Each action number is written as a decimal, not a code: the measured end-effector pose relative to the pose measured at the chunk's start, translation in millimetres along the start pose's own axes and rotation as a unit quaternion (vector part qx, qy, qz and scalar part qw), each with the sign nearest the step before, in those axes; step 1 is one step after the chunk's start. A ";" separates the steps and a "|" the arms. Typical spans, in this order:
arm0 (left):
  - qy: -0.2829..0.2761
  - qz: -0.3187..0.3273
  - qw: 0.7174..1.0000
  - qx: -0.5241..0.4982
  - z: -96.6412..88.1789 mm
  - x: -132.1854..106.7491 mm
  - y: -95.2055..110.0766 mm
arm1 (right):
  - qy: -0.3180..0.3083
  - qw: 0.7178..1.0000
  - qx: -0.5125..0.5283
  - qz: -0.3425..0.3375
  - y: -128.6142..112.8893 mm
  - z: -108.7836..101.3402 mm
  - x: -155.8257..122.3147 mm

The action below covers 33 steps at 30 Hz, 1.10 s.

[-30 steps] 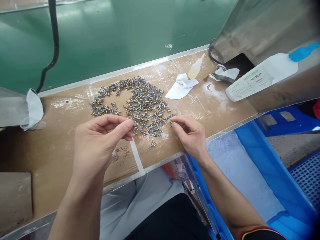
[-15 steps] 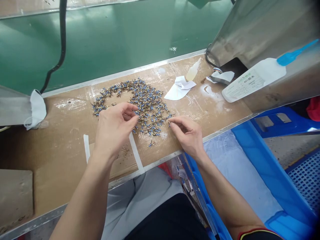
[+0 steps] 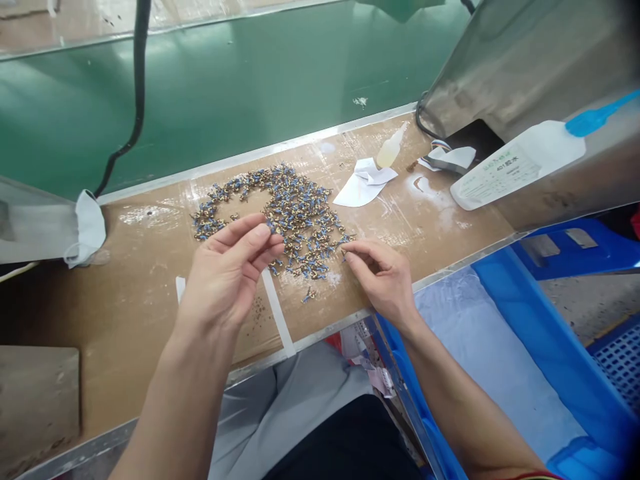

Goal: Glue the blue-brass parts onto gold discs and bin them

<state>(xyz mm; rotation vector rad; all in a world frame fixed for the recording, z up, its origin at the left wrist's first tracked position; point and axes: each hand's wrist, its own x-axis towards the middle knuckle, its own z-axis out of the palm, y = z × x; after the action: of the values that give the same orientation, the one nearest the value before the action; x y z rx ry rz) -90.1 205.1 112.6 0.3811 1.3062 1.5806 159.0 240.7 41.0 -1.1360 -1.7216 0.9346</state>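
A heap of small blue-and-gold parts [image 3: 300, 207] is spread over the brown tabletop, curving round at its left end. My left hand [image 3: 233, 270] is raised at the near left of the heap, palm turned partly up. Its thumb and forefinger are pinched on what looks like one small blue-and-gold part [image 3: 276, 229]; the heap behind blurs its outline. At the heap's right edge, my right hand [image 3: 383, 280] is closed in a pinch round a tiny dark part [image 3: 343, 253], mostly covered by the fingertips. One stray part [image 3: 309, 295] lies apart, between the hands and nearer me.
Behind the heap, to its right, are folded white paper [image 3: 365, 183] and a small dropper bottle [image 3: 391, 147]. A large white bottle with a blue nozzle [image 3: 520, 163] leans at the right. Below the table edge sits a blue bin [image 3: 530, 313]. A black cable [image 3: 137, 100] hangs at left.
My left hand has turned from palm-down to palm partly up, its thumb and forefinger now pinched together. My right hand keeps its pinch at the heap's edge. The whole view has shifted slightly.
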 end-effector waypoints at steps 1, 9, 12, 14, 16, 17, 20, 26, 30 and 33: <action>0.003 0.004 1.000 -0.012 4.1 -5.5 -1.3 | -0.001 1.000 0.001 0.003 -0.2 0.3 0.2; 0.027 0.062 0.997 -0.021 29.7 -37.1 -15.8 | -0.008 1.000 0.001 0.012 -2.5 1.1 3.2; 0.042 0.103 0.994 0.014 33.6 -43.5 -20.0 | -0.005 1.000 -0.002 0.015 -3.0 1.0 3.8; 0.051 0.136 0.989 0.036 35.9 -47.2 -21.2 | -0.003 1.000 -0.003 0.014 -3.3 0.8 3.9; 0.056 0.160 0.984 0.048 38.5 -50.6 -21.3 | -0.005 1.000 -0.003 0.012 -3.5 0.6 4.0; 0.058 0.168 0.983 0.052 39.8 -52.3 -21.1 | -0.005 1.000 -0.003 0.011 -3.6 0.5 4.1; 0.063 0.184 0.979 0.065 43.7 -57.5 -20.8 | -0.005 1.000 -0.004 0.008 -3.3 0.4 4.6; 0.067 0.228 0.955 0.178 37.0 -52.4 -22.6 | -0.007 1.000 -0.005 0.006 -1.7 -0.3 2.9; 0.026 0.253 0.884 0.393 16.8 -18.6 -18.8 | -0.001 1.000 -0.006 0.013 -2.3 0.2 0.4; -0.044 0.274 0.809 0.518 8.4 1.4 -15.2 | 0.006 1.000 -0.002 0.004 1.8 1.3 3.3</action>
<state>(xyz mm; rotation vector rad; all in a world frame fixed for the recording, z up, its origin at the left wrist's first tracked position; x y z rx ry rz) -76.9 209.5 102.0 1.6072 2.0216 1.0806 157.6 244.2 39.7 -1.1511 -1.7118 0.9280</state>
